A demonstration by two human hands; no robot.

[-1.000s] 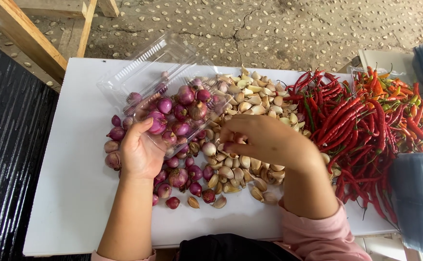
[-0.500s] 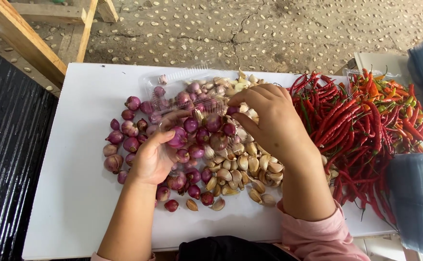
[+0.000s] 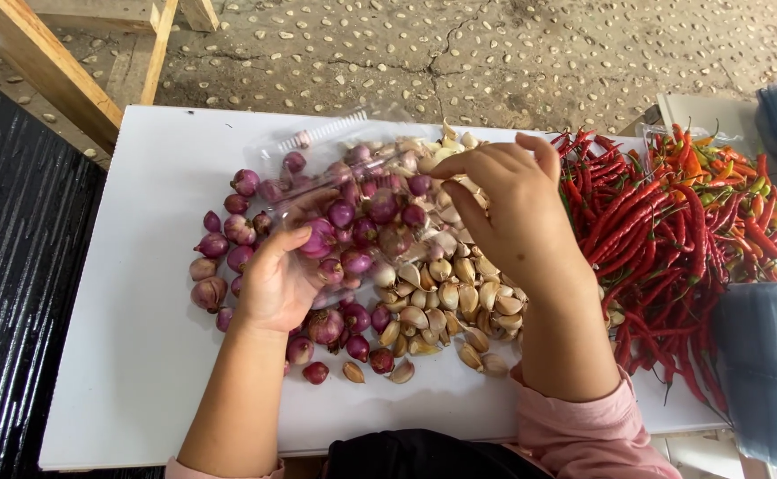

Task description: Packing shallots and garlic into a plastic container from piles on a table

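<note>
A clear plastic bag (image 3: 353,160) with a zip edge lies over a pile of purple shallots (image 3: 228,232), and several shallots show inside it. My left hand (image 3: 275,282) grips the bag's near edge, thumb pressed on a shallot. My right hand (image 3: 514,211) pinches the bag's right edge above a heap of garlic cloves (image 3: 446,302). Both forearms reach in from the bottom of the view; the right one wears a pink sleeve.
The produce lies on a white table (image 3: 131,355). Red and orange chillies (image 3: 663,231) are heaped at the right. Stacks of bluish plastic bags (image 3: 761,372) sit at the right edge. A wooden frame (image 3: 42,62) and a black ribbed surface (image 3: 7,266) are at the left.
The bag came down from above the far left of the pile onto the shallots. My right hand moved up from the garlic to the bag's right edge, and my left hand shifted right.
</note>
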